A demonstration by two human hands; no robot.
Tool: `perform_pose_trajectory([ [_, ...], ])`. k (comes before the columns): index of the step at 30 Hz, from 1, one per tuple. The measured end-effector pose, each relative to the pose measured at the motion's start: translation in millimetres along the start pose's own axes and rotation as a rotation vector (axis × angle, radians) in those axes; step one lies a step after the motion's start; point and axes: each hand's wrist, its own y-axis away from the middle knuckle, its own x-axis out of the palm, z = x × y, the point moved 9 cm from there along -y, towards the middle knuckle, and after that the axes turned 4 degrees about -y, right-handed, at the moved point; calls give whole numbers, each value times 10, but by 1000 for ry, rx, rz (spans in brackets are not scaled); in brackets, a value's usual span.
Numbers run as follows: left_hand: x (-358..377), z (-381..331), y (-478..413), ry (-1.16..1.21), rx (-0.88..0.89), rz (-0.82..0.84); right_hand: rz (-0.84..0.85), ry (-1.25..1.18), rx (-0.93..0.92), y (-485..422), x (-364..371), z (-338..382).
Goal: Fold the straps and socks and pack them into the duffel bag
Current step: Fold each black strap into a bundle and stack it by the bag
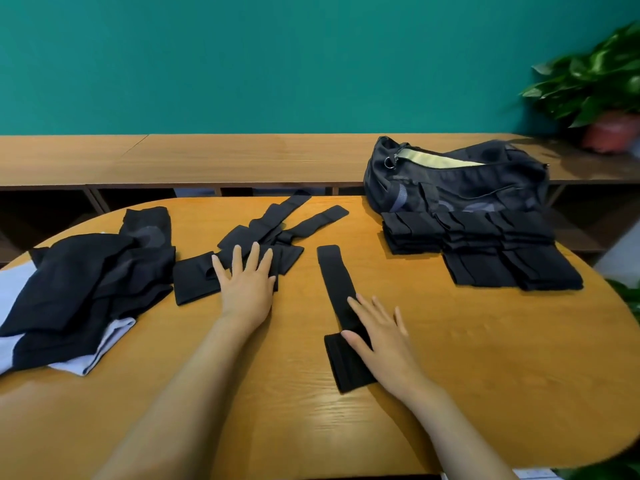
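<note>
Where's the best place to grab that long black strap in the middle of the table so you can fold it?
Best grip: its far, narrow end, pinched from above. The strap lies flat and straight on the table, that end is free with bare wood around it, and the right hand rests flat on the near end.

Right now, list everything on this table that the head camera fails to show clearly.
Head view only:
Duffel bag contents: hidden by its own walls; only a pale strip shows through the opening.
Long strap: its middle is covered by the right hand.
Loose straps: their overlap is covered by the left hand.
Dark pile: cut off by the left edge.
Folded stack: black layers blend, count unclear.
</note>
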Motion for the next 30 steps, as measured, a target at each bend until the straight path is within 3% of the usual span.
perform_pose_trajectory([
  [3,-217,-276,396,234,82,-70,-90,-23,-9,189,-125,6],
  [6,-248,-557,863,430,157,-22,-110,-19,-4,384,-178,-52],
  [11,-233,-781,1443,602,207,3,-116,-18,-22,634,-188,-58],
  [19,-61,-783,1847,662,328,102,-67,-66,-47,924,-82,-29],
  [30,-47,-766,2063,704,284,-27,-88,-96,-118,1076,-2,-77],
])
